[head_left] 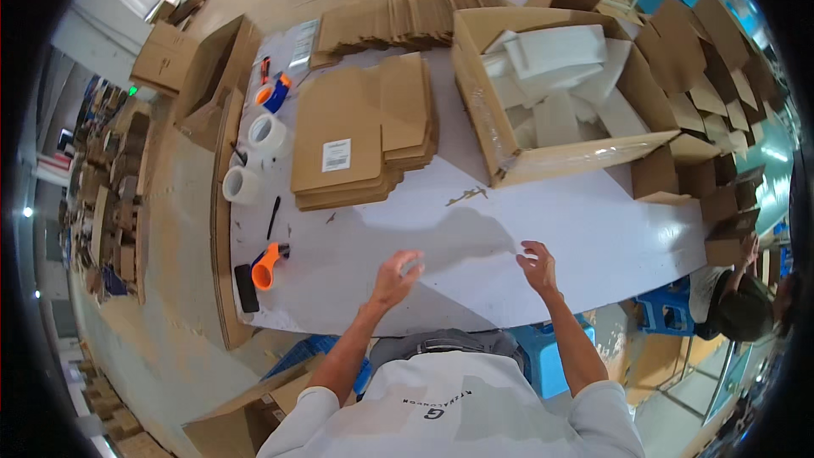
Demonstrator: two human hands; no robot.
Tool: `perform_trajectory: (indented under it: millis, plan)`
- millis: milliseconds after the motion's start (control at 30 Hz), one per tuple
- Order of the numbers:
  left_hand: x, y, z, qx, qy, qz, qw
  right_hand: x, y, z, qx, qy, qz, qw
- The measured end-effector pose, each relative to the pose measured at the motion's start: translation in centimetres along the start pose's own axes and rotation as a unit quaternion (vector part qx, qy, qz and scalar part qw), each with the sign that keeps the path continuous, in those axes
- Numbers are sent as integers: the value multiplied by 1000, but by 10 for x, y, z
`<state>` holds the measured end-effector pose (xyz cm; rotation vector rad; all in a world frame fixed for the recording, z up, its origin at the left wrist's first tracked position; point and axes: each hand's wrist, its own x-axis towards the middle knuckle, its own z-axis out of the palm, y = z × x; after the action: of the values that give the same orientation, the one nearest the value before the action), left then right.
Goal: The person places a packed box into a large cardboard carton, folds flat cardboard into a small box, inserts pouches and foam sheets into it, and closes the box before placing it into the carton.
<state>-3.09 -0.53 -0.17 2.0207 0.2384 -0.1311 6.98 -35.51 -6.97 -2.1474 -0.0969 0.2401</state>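
My left hand hovers over the near part of the white table, its fingers loosely curved and apart with nothing in them. To its right, my right hand is also empty, thumb and fingers spread. Ahead of my left hand lies a stack of flat brown cardboard boxes, the top one bearing a white label. A large open carton beyond my right hand holds white padded sheets or pouches.
Along the left edge are tape rolls, orange tape dispensers, a black pen and a black phone-like object. More folded cardboard lines the far edge. Open boxes stand right, near another person. A blue stool stands below.
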Motion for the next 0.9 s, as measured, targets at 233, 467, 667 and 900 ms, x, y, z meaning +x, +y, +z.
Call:
perform_trajectory:
  millis: [233,467,667,900]
  plan:
    - [51,-18,-106,54,244,49,967,57,-136,47,93,-96,-48,990]
    - [109,-75,-217,103,334,-9,937,147,-230,97,51,-50,-147,987]
    - [170,-125,-259,135,328,-112,928,223,-237,143,-154,5,-277,949]
    - [208,-105,-262,4,285,-207,936,243,-245,161,-211,-88,-151,962]
